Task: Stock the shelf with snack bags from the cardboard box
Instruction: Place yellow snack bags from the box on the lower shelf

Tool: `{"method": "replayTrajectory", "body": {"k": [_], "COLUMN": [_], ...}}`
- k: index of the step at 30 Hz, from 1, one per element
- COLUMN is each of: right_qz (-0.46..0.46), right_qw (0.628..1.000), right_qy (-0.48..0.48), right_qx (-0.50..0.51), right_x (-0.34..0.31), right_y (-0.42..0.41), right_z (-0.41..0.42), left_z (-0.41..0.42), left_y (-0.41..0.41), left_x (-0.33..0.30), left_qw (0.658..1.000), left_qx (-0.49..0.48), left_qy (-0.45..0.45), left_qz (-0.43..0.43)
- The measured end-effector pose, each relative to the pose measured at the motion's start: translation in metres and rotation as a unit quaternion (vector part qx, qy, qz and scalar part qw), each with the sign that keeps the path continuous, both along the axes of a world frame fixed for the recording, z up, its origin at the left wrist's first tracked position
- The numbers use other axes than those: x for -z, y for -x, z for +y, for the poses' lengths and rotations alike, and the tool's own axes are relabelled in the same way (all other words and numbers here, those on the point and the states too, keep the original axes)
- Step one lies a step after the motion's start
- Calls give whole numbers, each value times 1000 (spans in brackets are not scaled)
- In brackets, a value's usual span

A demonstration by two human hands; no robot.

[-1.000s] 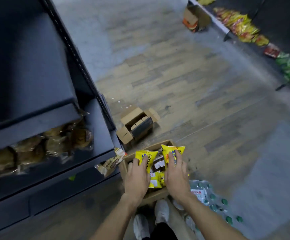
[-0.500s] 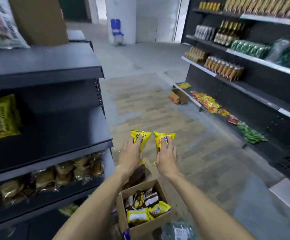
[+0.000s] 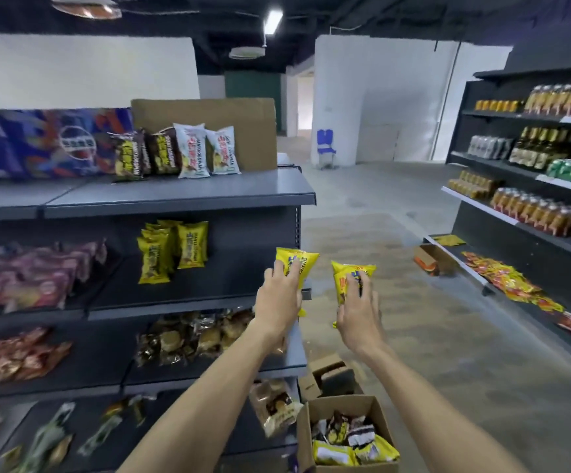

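We hold one yellow bag [image 3: 296,268] in our left hand [image 3: 279,300], another [image 3: 352,281] in our right hand [image 3: 359,310], each grip clamped; set too near the shelf's right edge [image 3: 306,293], they may topple toward the cardboard box [image 3: 347,435].

Worn at head height, facing down the aisle toward 12 o'clock, tilted slightly down; shelf [image 3: 181,196] close at 9 o'clock, cardboard box [image 3: 340,409] near at 6.

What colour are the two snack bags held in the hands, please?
Bright yellow with blue and red print, seen in the head view: one bag and the other bag.
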State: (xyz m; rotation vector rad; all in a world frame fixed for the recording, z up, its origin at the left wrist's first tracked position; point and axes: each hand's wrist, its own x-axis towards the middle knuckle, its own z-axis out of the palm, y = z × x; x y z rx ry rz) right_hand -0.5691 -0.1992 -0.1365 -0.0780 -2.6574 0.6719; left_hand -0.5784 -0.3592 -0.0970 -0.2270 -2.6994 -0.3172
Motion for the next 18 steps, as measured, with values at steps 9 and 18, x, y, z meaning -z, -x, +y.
{"method": "replayTrajectory", "body": {"k": [9,18], "right_qz": [10,3], "right_qw": [998,993], "right_qy": [-15,-4], "right_qx": [-68,-117], "right_x": [-28,-11], "right_y": [-4,50], "right_z": [-120,-256], "left_z": [-123,-261], "left_y": [-24,21], "left_x": [-19,11], "left_qw": [997,993], "left_qx": [-75,-109], "left_qy": [5,31], "left_qz": [15,-12]}}
